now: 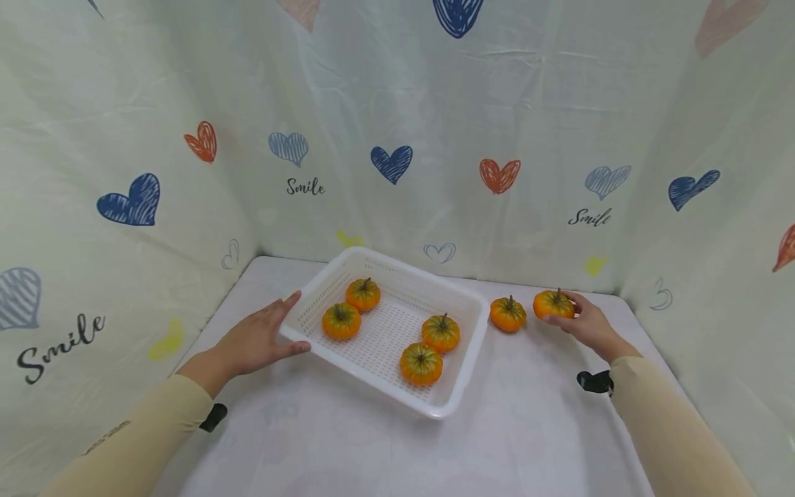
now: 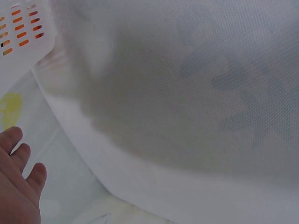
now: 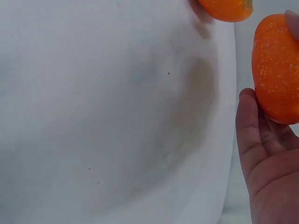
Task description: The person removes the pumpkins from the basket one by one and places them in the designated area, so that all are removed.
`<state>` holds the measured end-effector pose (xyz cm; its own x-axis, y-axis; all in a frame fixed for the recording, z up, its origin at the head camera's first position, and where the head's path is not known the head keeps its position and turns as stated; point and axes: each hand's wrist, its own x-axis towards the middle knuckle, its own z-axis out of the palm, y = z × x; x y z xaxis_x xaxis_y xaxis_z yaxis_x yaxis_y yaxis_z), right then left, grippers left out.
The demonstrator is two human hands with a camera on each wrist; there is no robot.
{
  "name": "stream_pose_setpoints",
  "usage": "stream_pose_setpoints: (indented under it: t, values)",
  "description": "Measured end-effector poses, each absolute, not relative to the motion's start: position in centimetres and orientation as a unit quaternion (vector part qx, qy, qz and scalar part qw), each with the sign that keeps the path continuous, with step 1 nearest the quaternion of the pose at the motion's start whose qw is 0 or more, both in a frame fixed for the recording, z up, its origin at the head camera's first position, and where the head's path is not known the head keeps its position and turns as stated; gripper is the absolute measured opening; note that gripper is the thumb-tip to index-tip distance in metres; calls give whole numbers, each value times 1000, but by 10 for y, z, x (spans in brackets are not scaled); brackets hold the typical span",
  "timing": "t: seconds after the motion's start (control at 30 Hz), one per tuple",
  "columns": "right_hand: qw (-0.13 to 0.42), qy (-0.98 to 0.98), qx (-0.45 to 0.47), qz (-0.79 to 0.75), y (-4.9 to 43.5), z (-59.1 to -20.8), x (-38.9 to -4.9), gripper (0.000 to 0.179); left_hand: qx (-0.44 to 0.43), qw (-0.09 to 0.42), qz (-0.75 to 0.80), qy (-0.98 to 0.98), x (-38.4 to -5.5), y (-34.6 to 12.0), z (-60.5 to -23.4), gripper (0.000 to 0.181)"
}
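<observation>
My right hand (image 1: 586, 323) grips a small orange pumpkin (image 1: 553, 304) at the table's back right, thumb in front and fingers round its far side. The right wrist view shows that pumpkin (image 3: 279, 70) from its smooth orange side, with fingers against it. Just left of it another pumpkin (image 1: 508, 314) sits on the table, beside the basket. My left hand (image 1: 259, 338) is spread at the left end of a white plastic basket (image 1: 475, 352), thumb and index fingertip right at its rim. Inside lie two pumpkins at the left, one of them this pumpkin (image 1: 341, 321), and two at the right, including this pumpkin (image 1: 421, 364).
The basket stands at an angle on a white-covered table (image 1: 348, 442). A pale curtain (image 1: 348, 90) printed with hearts and "Smile" hangs behind the table and along both sides. The table's back edge runs close behind the basket and pumpkins.
</observation>
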<state>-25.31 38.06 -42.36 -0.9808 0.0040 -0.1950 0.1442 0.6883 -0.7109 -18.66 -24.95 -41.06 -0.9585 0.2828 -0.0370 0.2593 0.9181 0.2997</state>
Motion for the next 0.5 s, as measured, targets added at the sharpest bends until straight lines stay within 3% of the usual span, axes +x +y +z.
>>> stream_pose_setpoints:
  t: [0.27, 0.5]
  values:
    - [107, 915, 64, -384, 383, -440, -260, 100, 136, 41, 146, 979, -186, -249, -409, 117]
    - [111, 926, 56, -357, 383, -449, -265, 110, 133, 40, 150, 979, -185, -247, -408, 115]
